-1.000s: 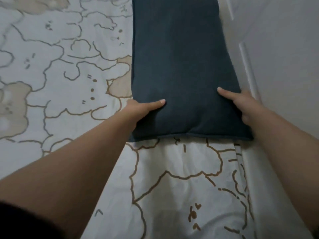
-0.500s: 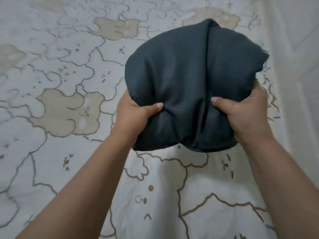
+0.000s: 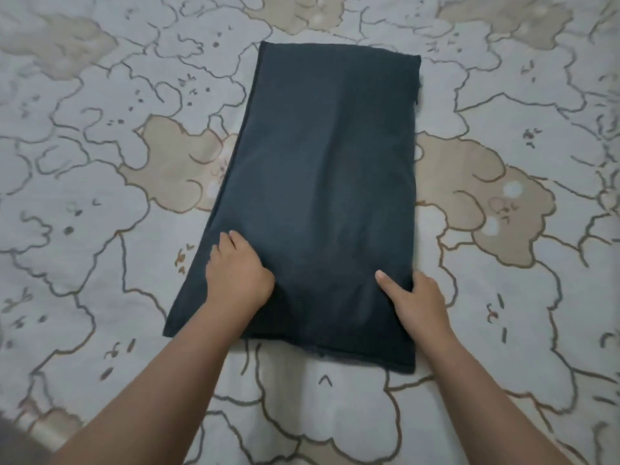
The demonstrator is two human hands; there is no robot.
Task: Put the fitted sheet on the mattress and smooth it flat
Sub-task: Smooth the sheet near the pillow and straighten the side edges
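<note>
Fitted sheet (image 3: 100, 209), white with beige cartoon bears outlined in brown, covers the whole bed under you and fills the view, with some shallow wrinkles at the right side. On the sheet, about in the middle, lies a dark blue-grey pillow (image 3: 328, 182), flat, its long side going away from you and its near end a little wider and turned slightly to your left. Both of your forearms reach onto the near end of the pillow. Your left hand (image 3: 236, 273) rests on its left part with the fingers bent down into the cloth, pressing it; I cannot tell if it pinches the cloth. Your right hand (image 3: 416, 298) lies at the right edge, thumb stretched over the top, the fingers going around the edge.
</note>
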